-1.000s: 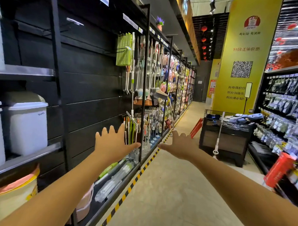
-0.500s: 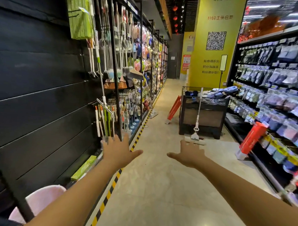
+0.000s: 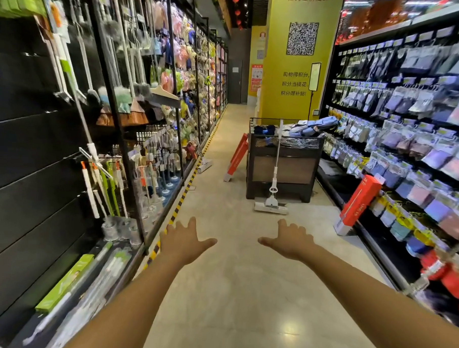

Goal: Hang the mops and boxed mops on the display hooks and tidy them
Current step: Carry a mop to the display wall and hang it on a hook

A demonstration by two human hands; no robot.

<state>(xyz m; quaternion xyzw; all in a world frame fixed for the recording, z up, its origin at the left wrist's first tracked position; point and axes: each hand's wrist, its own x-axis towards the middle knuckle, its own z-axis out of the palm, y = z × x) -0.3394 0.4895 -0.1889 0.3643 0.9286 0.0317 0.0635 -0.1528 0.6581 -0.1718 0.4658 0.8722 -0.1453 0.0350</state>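
Near, lower centre: left hand (image 3: 184, 241) and right hand (image 3: 290, 241) are held out empty, fingers spread. The aisle has been walked since a second ago. The white sponge mop (image 3: 271, 206) propped on the black mesh bin (image 3: 296, 174) and the red boxed mop (image 3: 360, 200), mid-right, are now closer. Pickup is judged next.

**Mops and boxed mops, loose along the aisle**

A white sponge mop (image 3: 271, 202) stands upright at centre frame, its head flat on the floor and its handle against a dark bin (image 3: 283, 173). A red boxed mop (image 3: 236, 158) leans tilted on the bin's left side. A second red box (image 3: 357, 203) leans on the shelving (image 3: 397, 160) at right. At lower left a green boxed mop (image 3: 66, 282) lies flat on the bottom shelf (image 3: 32, 320).
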